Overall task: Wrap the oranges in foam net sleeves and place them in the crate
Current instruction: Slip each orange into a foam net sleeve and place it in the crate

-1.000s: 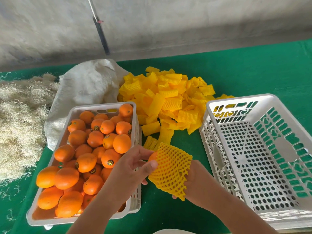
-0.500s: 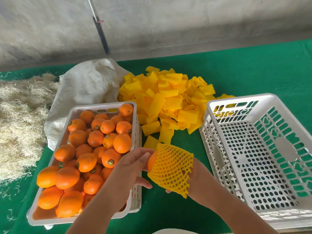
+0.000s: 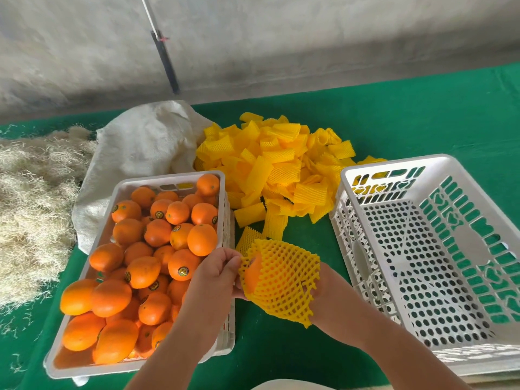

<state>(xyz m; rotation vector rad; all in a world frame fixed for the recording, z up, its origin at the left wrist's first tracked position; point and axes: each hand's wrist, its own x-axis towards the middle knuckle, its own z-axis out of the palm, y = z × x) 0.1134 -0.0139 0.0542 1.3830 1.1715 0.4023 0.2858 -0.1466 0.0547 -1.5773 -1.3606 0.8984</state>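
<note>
round stickers (image 3: 183, 271) on oranges (image 3: 184, 264), print too small to read

My left hand (image 3: 216, 273) now pinches the foam net sleeve (image 3: 284, 282) edge, stretching it further over the orange (image 3: 252, 274).

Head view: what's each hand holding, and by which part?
Left hand pinches the open left edge of the foam net sleeve, where the orange shows. Right hand holds the sleeved orange from the right, its fingers hidden beneath the net.

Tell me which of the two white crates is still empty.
The wide crate on the right, beside the right hand: only its bare perforated floor shows. The narrower crate by the left hand is full of unwrapped oranges.
</note>
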